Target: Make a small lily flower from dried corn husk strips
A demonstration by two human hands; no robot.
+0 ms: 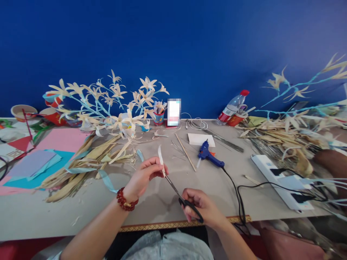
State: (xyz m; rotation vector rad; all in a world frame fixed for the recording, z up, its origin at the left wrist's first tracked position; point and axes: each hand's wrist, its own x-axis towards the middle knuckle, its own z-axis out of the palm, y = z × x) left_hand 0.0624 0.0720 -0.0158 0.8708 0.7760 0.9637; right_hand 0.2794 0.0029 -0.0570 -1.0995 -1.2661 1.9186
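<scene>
Presently, one pale strip (161,159), slim and cream-white, stands above the middle of the worktop (94,216), in front of the person. It has a narrow form, like a petal, with a slightly bent upper tip, and its lower end is just at the tips of the scissors (172,186).

The left hand (148,172) has its thumb and fingers pressed together on this strip, so that the upper part sticks out free above them. The right hand (200,206) is closed on the black handles of the scissors; which fingers pass through the loops, I cannot tell. The blades look close to each other, but whether they touch the strip is too small to say.

As for the numbers, I count one strip in the left hand and one pair of scissors in the right. On the left wrist is a bracelet (126,205) of red beads. Farther away lie one blue glue gun (205,151), one white card (197,138) partly behind it, and one thin wooden stick (185,152). One bottle (230,108) with a red cap leans at the back. Two black plugs sit in one white power strip (283,190). The pale flowers (130,117) are many and overlap, so I cannot count them exactly.
</scene>
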